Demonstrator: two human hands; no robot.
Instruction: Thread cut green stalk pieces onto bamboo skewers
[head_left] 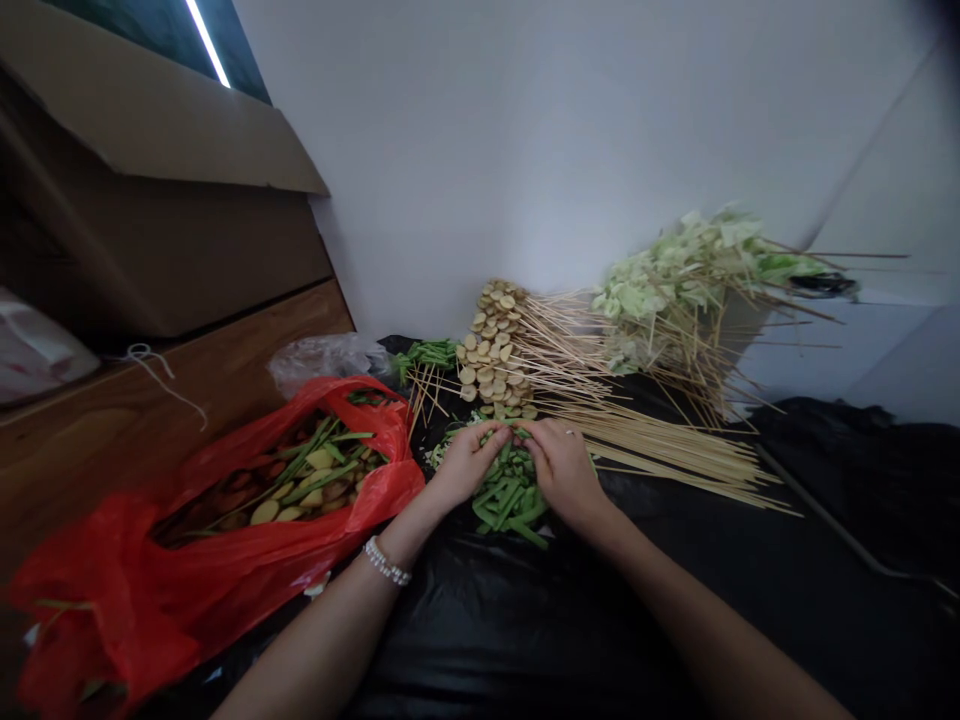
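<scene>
Beyond the left hand [466, 465], toward nine o'clock, a crumpled red plastic bag [187, 560] holds mixed vegetables [320, 459]. That hand and the right hand [564, 472] pinch a small green piece [517, 432]; cut green beans [510, 500] heap beneath at six o'clock, thin pale wooden skewers [667, 446] lie toward three.

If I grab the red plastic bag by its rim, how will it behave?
The red plastic bag would probably sag and fold, its film being thin and crumpled. Potato slices inside suggest some heft; its wide-open mouth makes spills likely if tipped.
</scene>
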